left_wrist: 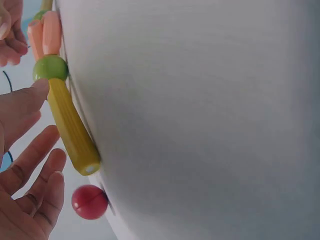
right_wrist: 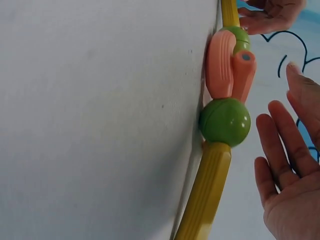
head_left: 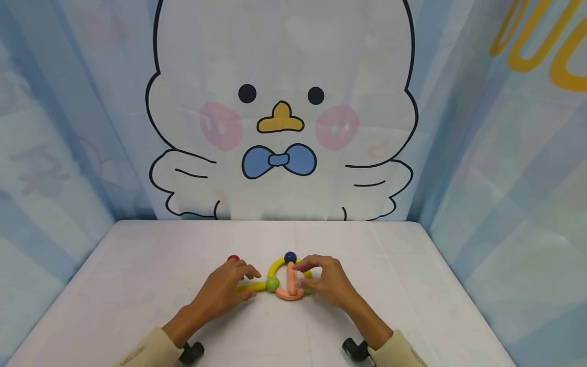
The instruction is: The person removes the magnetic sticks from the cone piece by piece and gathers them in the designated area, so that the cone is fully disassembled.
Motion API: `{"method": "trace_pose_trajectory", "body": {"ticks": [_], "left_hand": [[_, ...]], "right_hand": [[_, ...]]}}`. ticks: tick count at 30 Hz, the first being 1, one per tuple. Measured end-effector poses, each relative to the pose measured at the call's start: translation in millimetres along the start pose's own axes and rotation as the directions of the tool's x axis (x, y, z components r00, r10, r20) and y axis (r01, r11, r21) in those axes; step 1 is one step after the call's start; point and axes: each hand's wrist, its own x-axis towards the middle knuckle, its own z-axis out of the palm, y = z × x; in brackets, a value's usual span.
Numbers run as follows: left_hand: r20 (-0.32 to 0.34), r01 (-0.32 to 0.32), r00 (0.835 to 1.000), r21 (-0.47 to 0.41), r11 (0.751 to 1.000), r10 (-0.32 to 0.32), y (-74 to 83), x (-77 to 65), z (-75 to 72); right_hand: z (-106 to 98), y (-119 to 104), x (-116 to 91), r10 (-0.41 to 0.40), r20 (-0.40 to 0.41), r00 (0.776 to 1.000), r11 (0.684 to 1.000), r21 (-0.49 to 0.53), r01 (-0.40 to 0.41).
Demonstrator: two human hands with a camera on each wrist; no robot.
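On the table lies a ring of magnetic building pieces: a yellow curved rod point(head_left: 275, 267), a dark blue ball point(head_left: 290, 257) at the top, a green ball point(head_left: 272, 284) on each side and a pink curved rod point(head_left: 290, 296) below. A straight pink rod point(head_left: 291, 275) spans its middle. From the left green ball runs a yellow rod point(left_wrist: 74, 130); my left hand point(head_left: 224, 288) is over it, thumb by the ball, fingers spread. My right hand point(head_left: 332, 283) hovers at the ring's right side, fingers parted, beside the other green ball point(right_wrist: 225, 121) and another yellow rod point(right_wrist: 205, 192).
A red ball point(head_left: 233, 258) lies just behind my left hand. The white-covered table point(head_left: 390, 270) ends at a printed cloth backdrop point(head_left: 284, 193) with a cartoon bird, and cloth hangs on both sides.
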Motion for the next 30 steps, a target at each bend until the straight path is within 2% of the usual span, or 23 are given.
{"method": "trace_pose_trajectory", "body": {"ticks": [6,14,22,30], "left_hand": [[0.051,0.048,0.998,-0.022,0.999,-0.047,-6.4,0.2,-0.5],[0.090,0.041,0.995,-0.009,0.999,-0.040,-8.9,1.7,-1.0],[0.119,0.009,0.993,-0.010,1.000,-0.008,-9.6,0.5,-0.4],[0.147,0.004,0.989,-0.033,0.999,0.001,-12.5,3.1,0.8]], "right_hand": [[16,-8,8,-0.029,0.049,0.998,0.999,0.041,0.027],[33,-16,18,-0.026,0.130,0.991,0.999,0.024,0.023],[48,-18,24,-0.081,0.168,0.982,0.993,-0.075,0.095],[53,-21,26,-0.084,0.168,0.982,0.979,-0.168,0.113]]}}
